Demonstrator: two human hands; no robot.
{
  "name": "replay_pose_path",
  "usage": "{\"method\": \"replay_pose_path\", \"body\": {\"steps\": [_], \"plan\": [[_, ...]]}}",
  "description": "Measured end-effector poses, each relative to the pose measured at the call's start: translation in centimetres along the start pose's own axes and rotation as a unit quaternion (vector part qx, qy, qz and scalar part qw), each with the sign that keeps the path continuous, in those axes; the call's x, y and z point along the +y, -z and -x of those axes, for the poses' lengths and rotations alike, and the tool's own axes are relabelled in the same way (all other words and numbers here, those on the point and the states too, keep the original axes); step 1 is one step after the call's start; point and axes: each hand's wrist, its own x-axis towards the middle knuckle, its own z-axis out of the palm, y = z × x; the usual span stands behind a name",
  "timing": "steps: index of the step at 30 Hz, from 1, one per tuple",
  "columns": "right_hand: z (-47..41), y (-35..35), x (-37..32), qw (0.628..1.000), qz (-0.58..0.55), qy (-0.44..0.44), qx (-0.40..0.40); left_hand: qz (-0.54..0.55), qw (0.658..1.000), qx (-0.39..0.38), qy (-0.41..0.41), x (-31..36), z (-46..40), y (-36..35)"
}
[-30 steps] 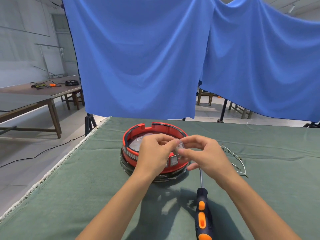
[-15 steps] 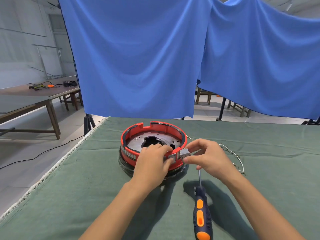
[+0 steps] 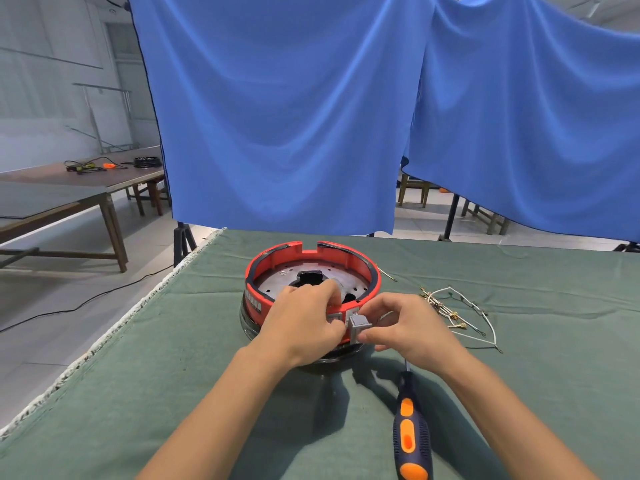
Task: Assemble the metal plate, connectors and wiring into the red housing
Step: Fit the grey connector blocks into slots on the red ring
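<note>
The right hand [image 3: 412,327] has its grip closed on a small grey connector [image 3: 358,323], pinched between thumb and fingertips and held against the near outer wall of the red housing [image 3: 372,282]. The left hand [image 3: 304,323] lies over the near rim of the housing with its fingers curled down on the rim beside a second grey connector [image 3: 334,318]; whether they pinch that piece cannot be told.

The housing is a round, open-topped red ring with notches in its far rim, seated on a dark base. Inside it lies the grey metal plate [image 3: 277,284], flat, with small holes and a dark central opening. The white wiring [image 3: 460,315], with brass-coloured terminals, lies loose on the cloth to the right, apart from the housing.

A green cloth covers the counter [image 3: 173,375]. A screwdriver [image 3: 410,431] with a dark blue and orange handle lies near the right forearm, tip towards the housing. The counter's left edge is frayed white. Blue curtains [image 3: 294,116] hang behind the far edge, and wooden tables [image 3: 86,188] stand off to the left on a pale floor.
</note>
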Motion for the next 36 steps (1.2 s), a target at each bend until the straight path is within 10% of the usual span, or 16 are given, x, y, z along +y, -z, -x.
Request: {"method": "replay_pose_path", "body": {"steps": [26,36], "plan": [[0.3,-1.0,0.8,0.984,0.045,0.129,0.114,-0.018,0.999,0.032,-0.036,-0.4,0.5,-0.8],[-0.1,-1.1,1.0,0.994,0.043,0.038,0.096,-0.027,0.999,0.025,-0.039,-0.4,0.4,-0.7]]}}
